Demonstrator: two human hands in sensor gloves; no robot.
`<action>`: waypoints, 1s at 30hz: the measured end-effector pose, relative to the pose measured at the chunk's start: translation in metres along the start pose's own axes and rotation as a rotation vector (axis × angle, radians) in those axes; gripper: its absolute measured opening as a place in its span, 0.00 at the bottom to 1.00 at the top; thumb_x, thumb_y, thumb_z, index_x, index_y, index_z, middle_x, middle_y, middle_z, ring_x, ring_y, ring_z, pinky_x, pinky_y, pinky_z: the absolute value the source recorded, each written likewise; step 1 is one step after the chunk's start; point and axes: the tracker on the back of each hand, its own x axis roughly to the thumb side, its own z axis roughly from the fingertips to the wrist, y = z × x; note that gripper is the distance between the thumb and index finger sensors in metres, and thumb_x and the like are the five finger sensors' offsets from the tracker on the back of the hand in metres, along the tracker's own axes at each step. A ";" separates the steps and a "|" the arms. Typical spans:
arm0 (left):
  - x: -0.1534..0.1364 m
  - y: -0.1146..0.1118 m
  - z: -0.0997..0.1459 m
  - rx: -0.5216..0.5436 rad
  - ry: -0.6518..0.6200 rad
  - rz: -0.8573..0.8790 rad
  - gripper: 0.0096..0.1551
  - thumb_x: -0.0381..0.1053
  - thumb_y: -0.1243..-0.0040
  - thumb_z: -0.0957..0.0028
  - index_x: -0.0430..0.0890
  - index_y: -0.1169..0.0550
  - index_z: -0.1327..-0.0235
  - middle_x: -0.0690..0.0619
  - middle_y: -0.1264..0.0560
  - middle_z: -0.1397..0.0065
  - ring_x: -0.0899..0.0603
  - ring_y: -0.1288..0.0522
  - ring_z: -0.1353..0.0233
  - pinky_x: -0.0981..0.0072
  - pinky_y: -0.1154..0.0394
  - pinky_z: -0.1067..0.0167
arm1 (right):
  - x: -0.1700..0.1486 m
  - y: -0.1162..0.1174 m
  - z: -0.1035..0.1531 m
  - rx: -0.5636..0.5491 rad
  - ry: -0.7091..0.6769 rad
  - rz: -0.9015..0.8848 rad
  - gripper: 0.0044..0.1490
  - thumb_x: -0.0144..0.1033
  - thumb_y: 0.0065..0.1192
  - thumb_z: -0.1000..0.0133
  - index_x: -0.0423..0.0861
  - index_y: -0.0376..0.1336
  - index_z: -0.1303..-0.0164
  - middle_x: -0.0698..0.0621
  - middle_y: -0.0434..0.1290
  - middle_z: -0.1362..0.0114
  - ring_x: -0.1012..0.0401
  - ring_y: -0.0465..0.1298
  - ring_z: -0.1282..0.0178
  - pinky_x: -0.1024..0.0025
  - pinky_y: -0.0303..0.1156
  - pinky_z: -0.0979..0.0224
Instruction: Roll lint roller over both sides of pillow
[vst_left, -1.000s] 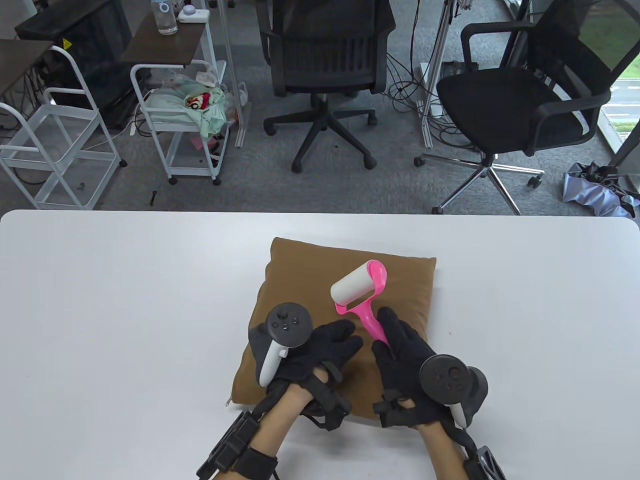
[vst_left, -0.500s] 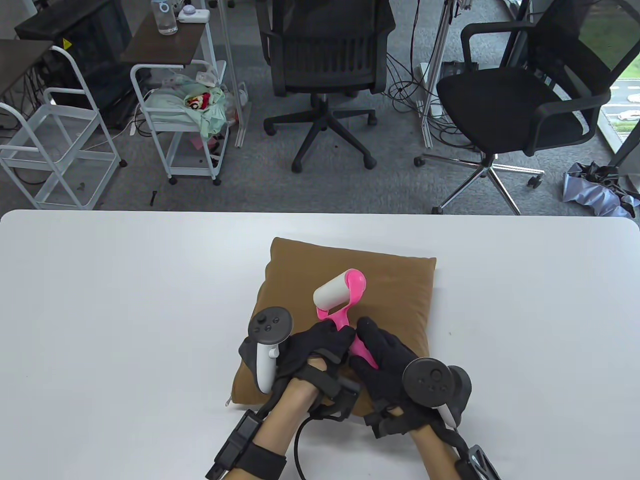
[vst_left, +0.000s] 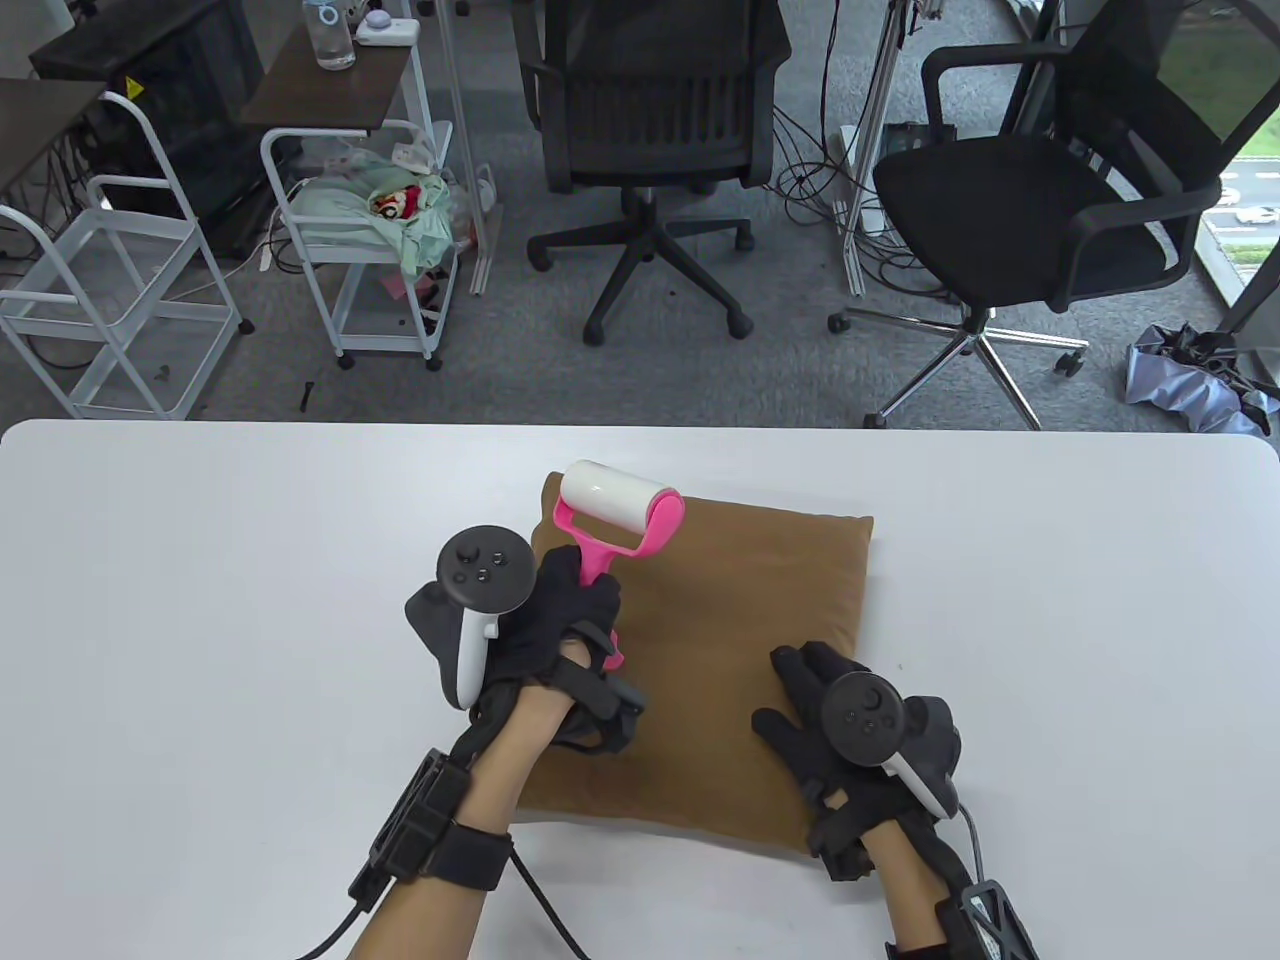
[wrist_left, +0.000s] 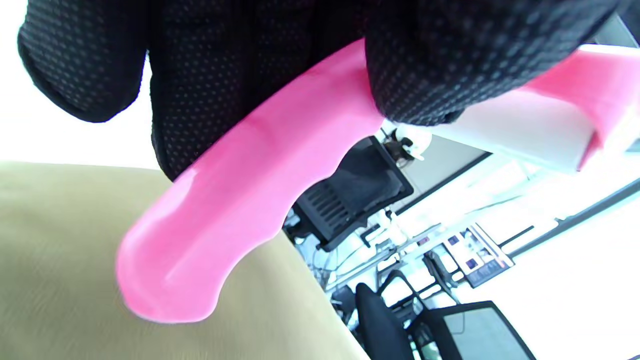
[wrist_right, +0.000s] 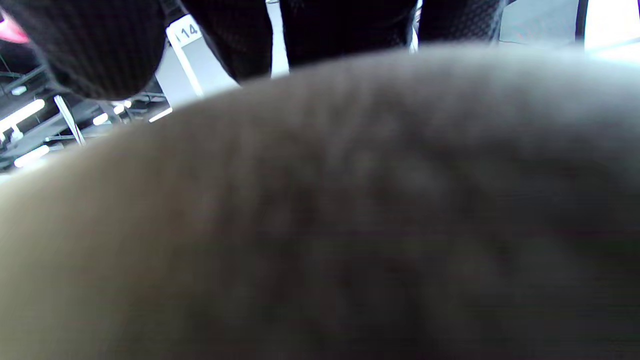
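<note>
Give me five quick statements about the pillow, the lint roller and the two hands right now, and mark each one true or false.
1. The left hand grips the pink handle of the lint roller. True.
2. The roller's white drum sits at the near right corner of the pillow. False: it is at the far left corner.
3. The right hand rests on the pillow near its right edge. True.
4. The right hand holds a second lint roller. False: it holds nothing.
5. The pillow lies on the white table. True.
</note>
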 end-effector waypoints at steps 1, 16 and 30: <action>0.003 -0.001 -0.004 0.009 0.002 -0.022 0.34 0.57 0.36 0.61 0.44 0.24 0.42 0.41 0.17 0.41 0.36 0.12 0.48 0.37 0.21 0.49 | 0.002 0.003 0.000 0.020 0.002 0.026 0.44 0.64 0.63 0.55 0.61 0.58 0.28 0.51 0.60 0.15 0.47 0.63 0.19 0.45 0.63 0.22; 0.026 -0.090 -0.046 0.037 0.000 -0.418 0.37 0.57 0.32 0.62 0.43 0.22 0.39 0.43 0.13 0.47 0.39 0.11 0.62 0.39 0.20 0.56 | 0.002 0.015 -0.006 0.087 0.029 0.069 0.44 0.64 0.61 0.54 0.63 0.56 0.27 0.53 0.57 0.14 0.48 0.61 0.18 0.46 0.62 0.21; 0.002 -0.087 0.036 -0.079 -0.149 -0.564 0.37 0.57 0.35 0.61 0.39 0.20 0.41 0.42 0.11 0.52 0.40 0.10 0.67 0.40 0.18 0.61 | 0.002 0.018 -0.007 0.121 0.056 0.077 0.44 0.65 0.61 0.54 0.64 0.55 0.27 0.54 0.56 0.14 0.50 0.60 0.18 0.47 0.62 0.21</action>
